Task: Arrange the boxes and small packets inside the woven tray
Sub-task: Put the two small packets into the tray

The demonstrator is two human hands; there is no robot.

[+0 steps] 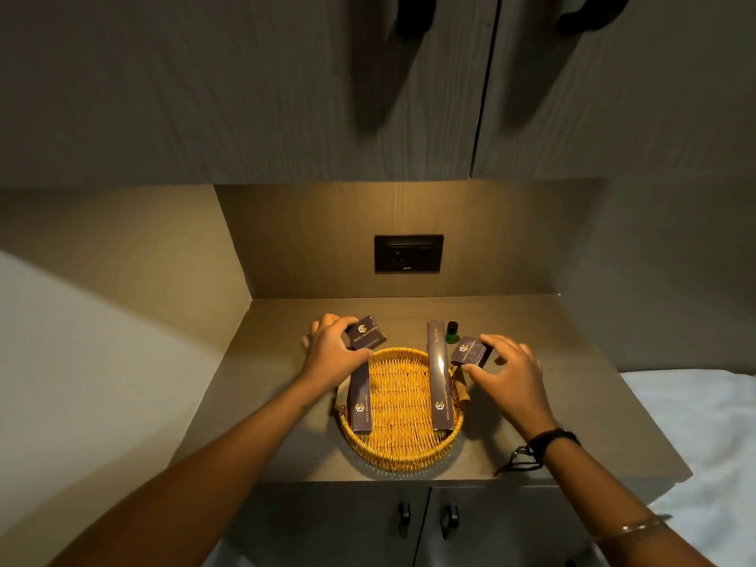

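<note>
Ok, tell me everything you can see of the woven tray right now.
The woven tray is round, of golden wicker with a low rim and a small handle on each side. It sits flat on the grey countertop, near the front edge. Two long dark boxes lie in it: the left long box along its left side, the right long box along its right, far end reaching out past the rim. Its middle is bare. The left hand hovers over its far left rim; contact is unclear.
</note>
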